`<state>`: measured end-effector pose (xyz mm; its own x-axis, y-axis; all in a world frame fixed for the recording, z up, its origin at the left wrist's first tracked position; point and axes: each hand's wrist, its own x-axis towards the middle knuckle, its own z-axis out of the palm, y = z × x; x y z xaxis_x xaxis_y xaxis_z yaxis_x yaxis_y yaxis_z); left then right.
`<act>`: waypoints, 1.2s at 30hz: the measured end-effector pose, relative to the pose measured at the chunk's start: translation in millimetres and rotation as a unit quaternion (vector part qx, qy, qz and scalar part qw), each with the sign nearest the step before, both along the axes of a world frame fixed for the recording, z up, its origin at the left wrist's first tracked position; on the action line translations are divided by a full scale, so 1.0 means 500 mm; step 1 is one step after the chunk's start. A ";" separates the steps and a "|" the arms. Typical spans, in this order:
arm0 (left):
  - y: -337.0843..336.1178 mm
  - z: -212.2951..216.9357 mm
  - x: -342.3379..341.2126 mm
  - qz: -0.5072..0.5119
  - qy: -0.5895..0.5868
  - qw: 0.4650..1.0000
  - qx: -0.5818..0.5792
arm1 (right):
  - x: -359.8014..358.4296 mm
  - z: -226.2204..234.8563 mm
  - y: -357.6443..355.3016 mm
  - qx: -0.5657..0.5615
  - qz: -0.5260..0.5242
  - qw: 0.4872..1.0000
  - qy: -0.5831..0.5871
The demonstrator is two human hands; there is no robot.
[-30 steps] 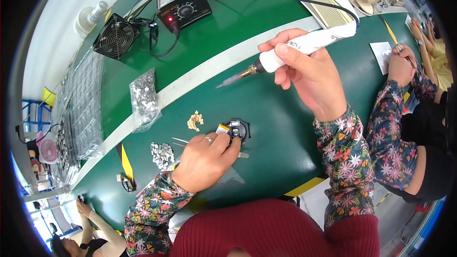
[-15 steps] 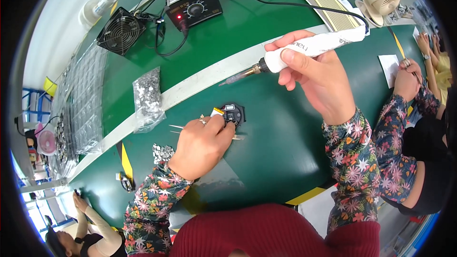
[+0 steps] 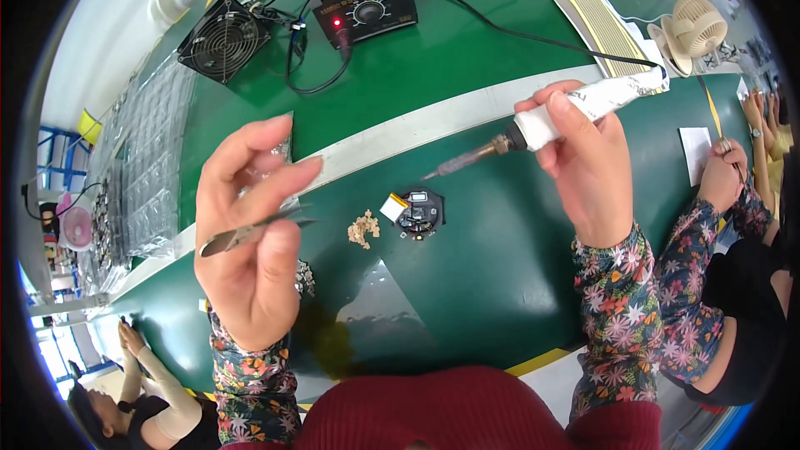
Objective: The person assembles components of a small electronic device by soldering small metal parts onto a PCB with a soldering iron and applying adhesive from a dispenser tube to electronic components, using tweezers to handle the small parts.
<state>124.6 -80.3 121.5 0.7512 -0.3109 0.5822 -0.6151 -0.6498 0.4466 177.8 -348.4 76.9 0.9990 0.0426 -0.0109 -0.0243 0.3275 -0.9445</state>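
Observation:
My right hand (image 3: 587, 171) grips a soldering iron (image 3: 575, 112) by its white-wrapped handle, tip pointing down and left. Below and left of that tip lies a round black device (image 3: 425, 217) with exposed electronics, apart from the iron. A small white battery with yellow tape (image 3: 393, 207) sits at the device's left edge. My left hand (image 3: 254, 242) is raised at the left, metal tweezers (image 3: 237, 237) lying across it by the thumb, index finger stretched out. Between the left hand and the device is a pile of small tan pieces (image 3: 364, 229).
Small metal parts (image 3: 306, 279) lie partly behind my left hand. A black soldering station (image 3: 362, 8) with a red light, a black fan (image 3: 225, 40) and a beige fan (image 3: 698, 25) stand farther back. A co-worker's hand (image 3: 723, 171) is at the right.
My left hand has left the device and moved up and left with the tweezers, uncovering the device and the tan pile. The iron appears slightly lower and farther right.

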 end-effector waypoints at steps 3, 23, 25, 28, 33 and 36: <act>-0.014 0.002 -0.032 0.001 0.086 0.993 -0.083 | -0.012 0.016 0.007 -0.009 -0.010 1.000 0.003; -0.008 -0.055 -0.038 0.004 0.192 0.964 -0.184 | -0.018 0.003 -0.022 -0.098 -0.020 0.995 -0.022; -0.007 -0.059 -0.040 0.023 0.225 0.951 -0.209 | -0.018 0.004 -0.021 -0.104 -0.019 0.994 -0.023; 0.010 -0.065 -0.022 -0.005 0.178 0.971 -0.161 | -0.017 0.005 -0.018 -0.107 -0.025 0.994 -0.026; 0.014 -0.074 -0.021 -0.021 0.104 0.992 -0.075 | -0.003 -0.013 -0.035 -0.058 -0.017 0.997 -0.044; 0.006 -0.077 -0.028 0.004 0.139 0.990 -0.040 | 0.004 -0.021 -0.051 -0.019 0.000 0.999 -0.032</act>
